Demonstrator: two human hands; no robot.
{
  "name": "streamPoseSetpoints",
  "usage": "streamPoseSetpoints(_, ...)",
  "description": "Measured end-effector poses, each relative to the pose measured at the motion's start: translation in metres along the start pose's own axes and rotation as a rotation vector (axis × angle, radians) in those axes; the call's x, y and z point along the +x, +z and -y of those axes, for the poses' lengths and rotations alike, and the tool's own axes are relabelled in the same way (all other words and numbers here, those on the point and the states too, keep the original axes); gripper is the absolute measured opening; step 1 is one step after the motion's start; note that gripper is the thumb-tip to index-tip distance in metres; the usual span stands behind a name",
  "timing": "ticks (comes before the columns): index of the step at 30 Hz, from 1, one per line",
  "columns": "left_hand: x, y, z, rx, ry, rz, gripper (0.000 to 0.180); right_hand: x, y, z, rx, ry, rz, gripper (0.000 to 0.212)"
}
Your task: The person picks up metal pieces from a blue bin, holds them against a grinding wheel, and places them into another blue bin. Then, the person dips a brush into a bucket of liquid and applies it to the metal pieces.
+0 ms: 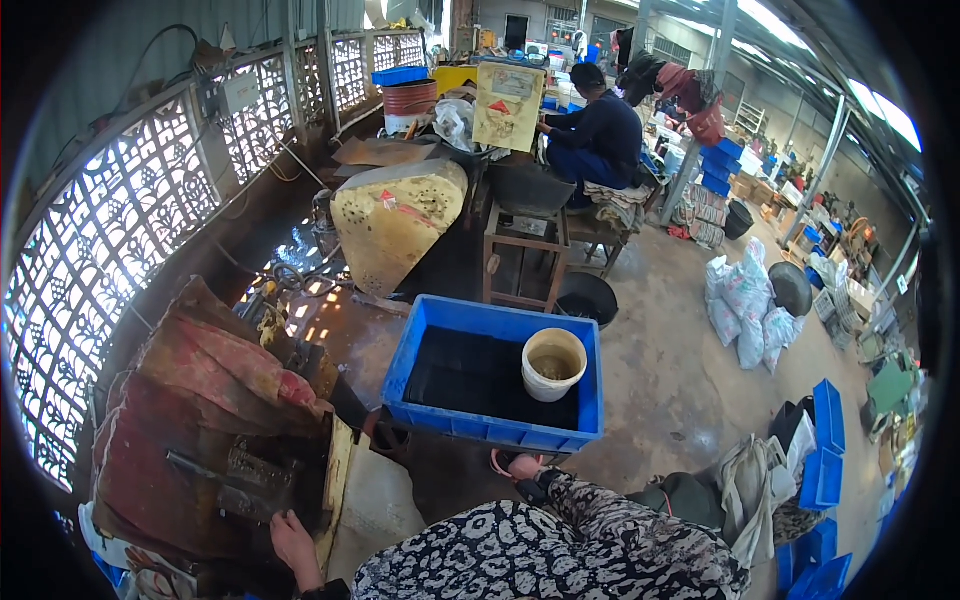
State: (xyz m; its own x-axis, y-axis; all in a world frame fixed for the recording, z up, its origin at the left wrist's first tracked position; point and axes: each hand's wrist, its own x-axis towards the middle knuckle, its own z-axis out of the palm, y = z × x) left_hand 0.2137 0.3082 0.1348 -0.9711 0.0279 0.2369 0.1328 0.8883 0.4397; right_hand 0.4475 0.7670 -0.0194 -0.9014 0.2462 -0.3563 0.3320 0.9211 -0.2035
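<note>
At the lower left, my left hand point(293, 548) has its fingers stretched out against the edge of a dark, wet machine point(262, 475), whose top is draped with a worn red cover point(215, 365). My right hand point(525, 466) is curled just below the near edge of a blue plastic tub point(490, 432). A thin pink loop point(502, 462) shows at its fingers; the rest of what it holds is hidden. Dark liquid fills the bottom of the tub. Inside it, toward the right, stands a cream bucket point(553, 365) with murky liquid.
Beyond the tub are a rusty stand point(525, 260) with a black basin point(530, 190), and a yellowish machine guard point(400, 215). A co-worker point(600, 130) sits farther back. White sacks point(745, 300) and blue crates point(825, 450) stand on the right; a lattice wall point(110, 230) runs along the left.
</note>
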Motion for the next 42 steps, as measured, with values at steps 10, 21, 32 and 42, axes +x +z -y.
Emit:
streamPoseSetpoints(10, 0.001, 0.005, 0.002, -0.013, -0.047, 0.004, 0.024, 0.053, 0.091, -0.058, 0.644, 0.012, 0.067, 0.023)
streamPoseSetpoints(21, 0.001, 0.003, 0.005, -0.045, -0.102, 0.012, 0.019, 0.055, 0.057, -0.03, 0.619, 0.158, 0.018, 0.039)
streamPoseSetpoints(32, -0.002, 0.004, 0.012, -0.077, -0.001, 0.054, 0.022, 0.059, 0.038, -0.001, -0.016, -0.25, 0.078, 0.021)
streamPoseSetpoints(42, -0.002, -0.013, 0.003, -0.183, -0.034, 0.142, 0.024, 0.125, 0.09, 0.034, 0.251, -0.172, 0.032, 0.015)
